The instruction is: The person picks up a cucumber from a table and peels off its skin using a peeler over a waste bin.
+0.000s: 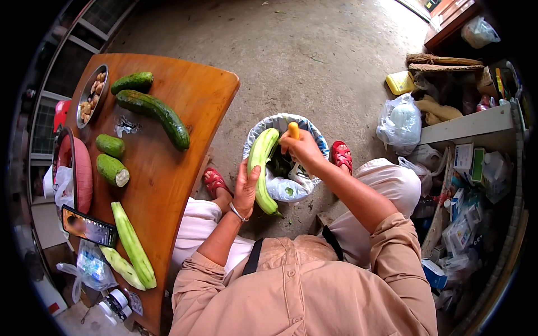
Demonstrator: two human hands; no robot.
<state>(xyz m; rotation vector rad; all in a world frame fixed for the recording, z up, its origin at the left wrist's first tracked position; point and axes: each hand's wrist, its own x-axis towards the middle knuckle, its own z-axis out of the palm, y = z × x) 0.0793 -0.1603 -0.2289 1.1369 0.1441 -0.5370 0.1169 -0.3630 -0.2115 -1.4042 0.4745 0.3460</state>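
Observation:
My left hand point(245, 190) is wrapped round a long, pale green, mostly peeled cucumber point(262, 162), held slanting over the bin. Closed on a yellow-handled peeler point(293, 130), my right hand point(302, 148) is just beside the cucumber's upper part; the peeler's blade is hidden. Below both hands stands a round bin point(320, 136) lined with a plastic bag, with dark green peelings point(281, 163) inside. On the wooden table point(168, 185) to my left lie a long unpeeled cucumber point(157, 115), a shorter one point(132, 82), two green pieces and two peeled ones point(133, 245).
A metal bowl point(102, 106) of brownish lumps and a phone point(88, 225) sit on the table. Plastic bags point(92, 266) and white bottles point(115, 306) are at its near left. At right, shelves point(468, 131) hold boxes and bags, with a yellow container point(400, 83) beside them.

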